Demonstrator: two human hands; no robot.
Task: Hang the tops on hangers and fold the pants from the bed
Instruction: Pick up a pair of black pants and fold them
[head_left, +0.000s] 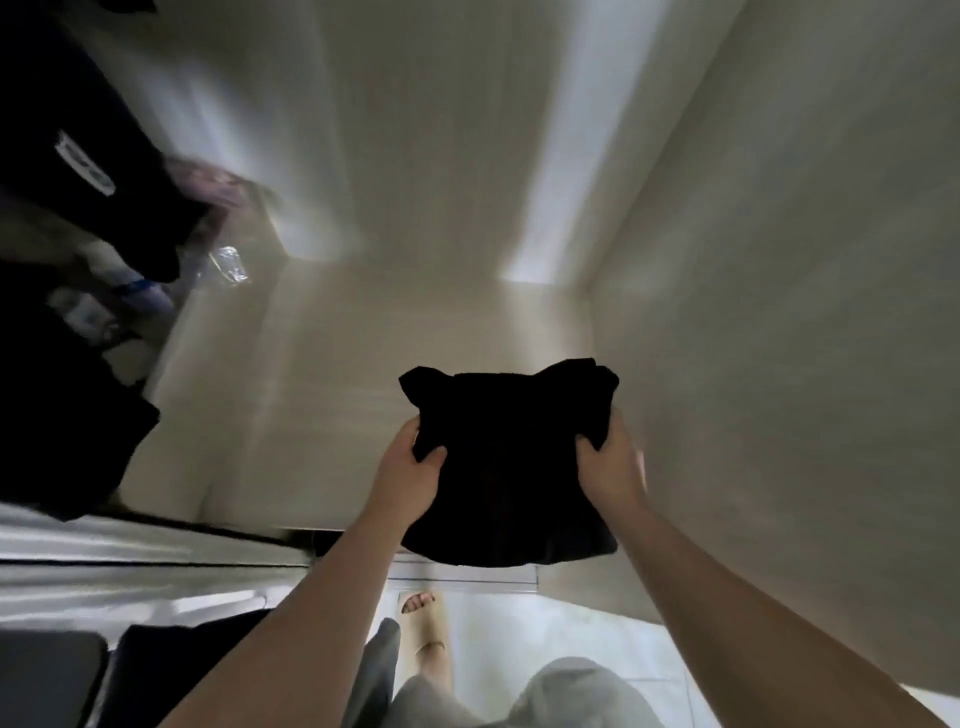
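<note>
A folded black garment (506, 462), too dark to tell whether pants or a top, is held out in front of me over a bare white wardrobe shelf (363, 374). My left hand (410, 467) grips its left side with the thumb on top. My right hand (610, 462) grips its right side the same way. The near edge of the garment hangs past the shelf's front edge, and I cannot tell whether it touches the shelf.
Dark clothes (67, 171) hang at the left of the wardrobe, with blurred items and clear plastic (228, 265) below them. A white side wall (779, 312) closes the right. Below are a tiled floor (545, 639), my sandalled foot (423, 618) and a dark object (47, 675).
</note>
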